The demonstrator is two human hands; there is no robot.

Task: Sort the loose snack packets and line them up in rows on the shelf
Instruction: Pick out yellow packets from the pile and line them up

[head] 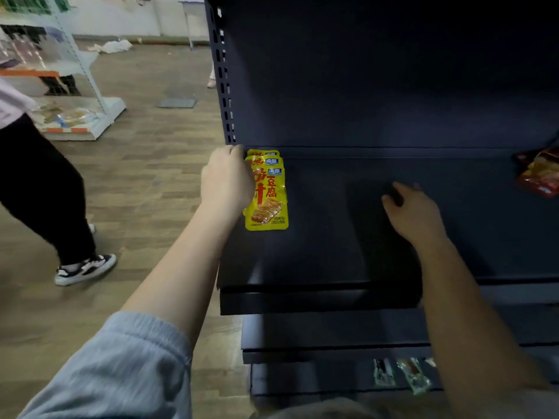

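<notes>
Three yellow snack packets (269,195) lie overlapped in a row at the far left of the dark shelf (332,237), running front to back. My left hand (227,179) rests against their left edge, fingers curled at the back packets near the shelf's upright. My right hand (411,210) hovers over the bare middle of the shelf, fingers loosely curled, holding nothing. A red snack packet (538,173) lies at the shelf's far right edge, partly cut off by the frame.
Lower shelves step out below; the lowest one carries green-and-clear packets (414,376). A person in black trousers and sneakers (84,269) walks on the wooden floor at left. A white rack (78,86) with goods stands behind.
</notes>
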